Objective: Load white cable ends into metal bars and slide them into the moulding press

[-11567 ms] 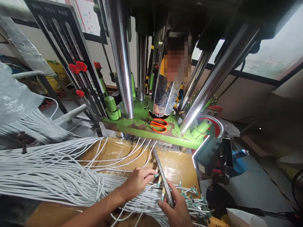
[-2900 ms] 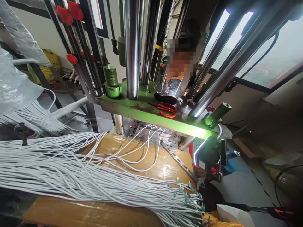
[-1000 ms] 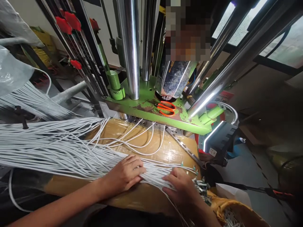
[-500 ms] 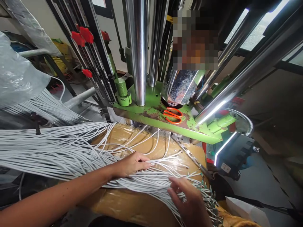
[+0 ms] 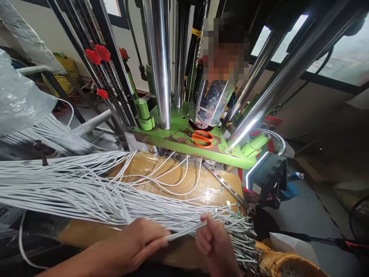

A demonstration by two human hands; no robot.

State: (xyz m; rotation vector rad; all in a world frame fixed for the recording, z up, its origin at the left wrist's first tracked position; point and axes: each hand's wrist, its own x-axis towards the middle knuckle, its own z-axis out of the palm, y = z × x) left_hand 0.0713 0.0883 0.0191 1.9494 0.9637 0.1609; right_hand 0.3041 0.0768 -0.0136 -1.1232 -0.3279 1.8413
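Note:
At the near edge of the brown, plastic-covered worktop [image 5: 170, 179], my left hand [image 5: 141, 240] is closed around a small bundle of white cables [image 5: 184, 231]. My right hand [image 5: 211, 238] has its fingers curled round the same cables, farther right, near their ends. Between the two hands the bundle runs nearly straight, slanting up to the right. Behind it lies a thick mass of white cables [image 5: 86, 188], coming from the left and ending at the right in several green-tipped ends [image 5: 245, 246]. How many cables each hand holds is hidden.
Orange-handled scissors [image 5: 202, 138] lie on the green machine plate [image 5: 173, 140], between upright steel columns [image 5: 161, 69]. Several single cables reach under the plate. A perforated metal strip [image 5: 225, 182] slants across the worktop. A dark box with a light bar [image 5: 266, 171] stands right.
My left hand has come nearer and lower, from the middle of the cables to their front edge. My right hand has moved slightly left and closed on the cables. The view has shifted a little.

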